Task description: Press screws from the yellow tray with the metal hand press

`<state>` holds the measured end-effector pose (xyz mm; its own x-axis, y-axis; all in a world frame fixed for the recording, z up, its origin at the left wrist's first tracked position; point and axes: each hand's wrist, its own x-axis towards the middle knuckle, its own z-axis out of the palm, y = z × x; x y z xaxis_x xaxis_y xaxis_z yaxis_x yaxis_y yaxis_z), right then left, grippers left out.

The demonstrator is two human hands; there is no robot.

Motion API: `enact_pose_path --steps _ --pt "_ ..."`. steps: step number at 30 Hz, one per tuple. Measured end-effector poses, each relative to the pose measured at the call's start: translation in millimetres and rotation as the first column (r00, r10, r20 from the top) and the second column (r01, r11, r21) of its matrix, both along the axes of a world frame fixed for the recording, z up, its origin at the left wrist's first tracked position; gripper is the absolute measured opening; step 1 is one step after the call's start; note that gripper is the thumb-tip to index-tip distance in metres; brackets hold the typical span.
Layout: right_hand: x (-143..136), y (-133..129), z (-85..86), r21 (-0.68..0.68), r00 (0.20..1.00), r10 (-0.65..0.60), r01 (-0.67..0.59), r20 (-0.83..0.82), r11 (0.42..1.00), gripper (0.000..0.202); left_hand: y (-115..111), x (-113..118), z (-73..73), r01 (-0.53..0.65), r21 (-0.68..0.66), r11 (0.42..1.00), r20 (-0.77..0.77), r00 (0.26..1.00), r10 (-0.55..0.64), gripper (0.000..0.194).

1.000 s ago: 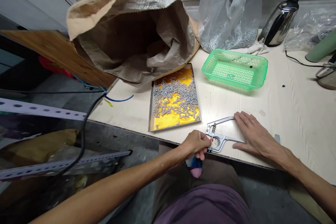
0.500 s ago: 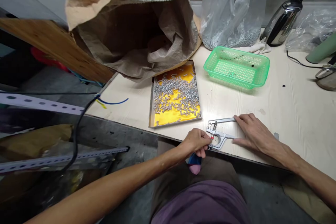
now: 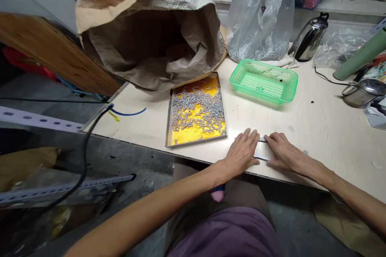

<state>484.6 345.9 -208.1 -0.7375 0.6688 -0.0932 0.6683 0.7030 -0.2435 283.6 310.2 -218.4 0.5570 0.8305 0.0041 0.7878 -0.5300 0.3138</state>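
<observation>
A metal hand tool [image 3: 261, 158] lies near the table's front edge, its two handles pointing right. My left hand [image 3: 243, 152] lies flat over the tool's head and hides most of it, fingers stretched forward. At the handle ends, my right hand [image 3: 280, 150] grips the tool between thumb and fingers. Left of the hands sits a shallow tray [image 3: 196, 141] with a yellow bottom, scattered with many small metal pieces [image 3: 208, 108]. Whether anything small is under my left palm is hidden.
A big paper sack [image 3: 150, 48] gapes open behind the tray. Further right are a green basket [image 3: 263, 82], a plastic bag [image 3: 259, 20] of metal pieces, a steel jug [image 3: 312, 38] and a steel cup [image 3: 363, 91]. A black cable [image 3: 86, 148] hangs at the left.
My left hand has gone from a pinch at the tool's lower left end to lying flat over its head. My right hand still grips the handles. The view has shifted slightly right.
</observation>
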Motion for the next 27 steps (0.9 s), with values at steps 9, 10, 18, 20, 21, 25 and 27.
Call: enact_pose_path --steps 9,10,18,20,21,25,27 --pt "-6 -9 3.0 0.086 0.997 -0.072 0.071 0.011 0.994 0.006 15 19 4.6 0.005 -0.090 0.996 -0.093 0.996 -0.013 0.018" --pt "-6 -9 1.0 0.075 0.997 -0.079 0.080 -0.010 0.994 0.011 15 19 3.1 -0.009 -0.092 0.996 -0.090 0.996 0.001 0.015" --pt "2 -1 -1.8 0.081 0.993 -0.098 0.103 -0.059 0.991 0.024 14 21 -6.5 -0.063 -0.009 0.998 -0.050 0.997 0.062 0.029" --pt "9 7 0.4 0.067 0.997 -0.058 0.061 -0.052 0.996 0.048 0 18 -11.6 -0.117 0.103 0.988 0.006 0.993 0.117 0.044" --pt "13 11 1.2 0.058 0.998 -0.037 0.040 -0.054 0.998 0.056 -11 16 -15.4 -0.131 0.164 0.978 0.035 0.991 0.127 0.049" --pt "9 17 6.0 0.176 0.988 -0.062 0.088 -0.144 0.980 0.042 -59 9 -34.3 -0.058 0.303 0.951 0.110 0.994 0.026 0.052" --pt "-9 14 11.1 0.254 0.980 -0.041 0.090 -0.195 0.963 0.033 -76 8 -41.3 -0.032 0.316 0.948 0.140 0.990 -0.013 0.052"
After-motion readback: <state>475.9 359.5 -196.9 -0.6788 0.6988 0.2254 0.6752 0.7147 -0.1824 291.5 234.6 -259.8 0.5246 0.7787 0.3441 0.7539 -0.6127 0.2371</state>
